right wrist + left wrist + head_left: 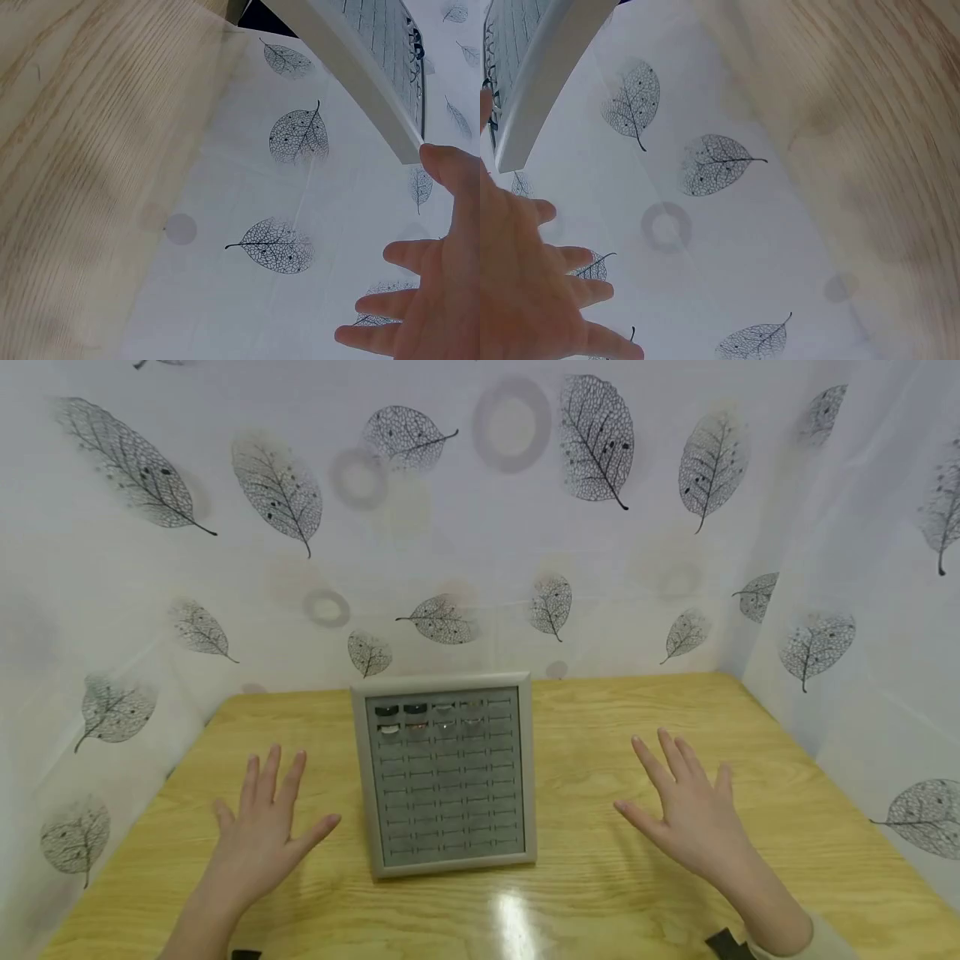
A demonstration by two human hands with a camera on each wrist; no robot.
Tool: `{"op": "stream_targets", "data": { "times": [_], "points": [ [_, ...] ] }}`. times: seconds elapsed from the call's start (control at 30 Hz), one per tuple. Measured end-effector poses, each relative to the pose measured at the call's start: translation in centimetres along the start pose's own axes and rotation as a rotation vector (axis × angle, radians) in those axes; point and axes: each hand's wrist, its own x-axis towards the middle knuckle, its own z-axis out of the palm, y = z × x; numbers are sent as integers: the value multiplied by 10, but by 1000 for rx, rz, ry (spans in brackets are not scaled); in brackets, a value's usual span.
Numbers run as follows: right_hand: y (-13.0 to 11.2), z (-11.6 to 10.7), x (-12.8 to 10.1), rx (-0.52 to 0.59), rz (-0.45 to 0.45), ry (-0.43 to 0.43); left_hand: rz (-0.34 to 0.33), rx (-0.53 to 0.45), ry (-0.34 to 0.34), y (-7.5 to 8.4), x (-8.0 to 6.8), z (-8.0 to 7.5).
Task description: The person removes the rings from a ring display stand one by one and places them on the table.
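Between my two hands stands a ring display board, a grey slotted panel in a pale frame, tilted back on the table. Several rings sit in its top two rows, at the left and middle; the lower slots hold none. To the left of the board, my left hand is spread palm down with fingers straight, holding nothing. My right hand is spread the same way on the other side, apart from the board. Both wrist views show the board's frame edge beyond the fingers.
The wooden table has a light wood grain. White cloth printed with dark leaves and pale circles hangs behind it and along both sides. A dark strap shows by the right wrist.
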Motion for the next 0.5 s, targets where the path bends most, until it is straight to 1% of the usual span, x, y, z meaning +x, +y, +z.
{"op": "stream_targets", "data": {
  "times": [0.07, 0.17, 0.27, 0.33, 0.5],
  "points": [
    [-1, -1, 1, 5, -18, 35, 3, -12, 19, 1, 1, -1],
    [-3, -2, 2, 26, -40, 80, 31, -14, 72, 3, 2, -3],
    [-4, -2, 3, 34, -65, 126, 49, -19, 110, 4, 3, -5],
    [-4, -2, 4, 45, -83, 159, 40, -40, 107, 5, 3, -6],
    [-5, -1, 4, 71, -117, 229, -17, -70, 56, 8, 1, -6]
  ]
}}
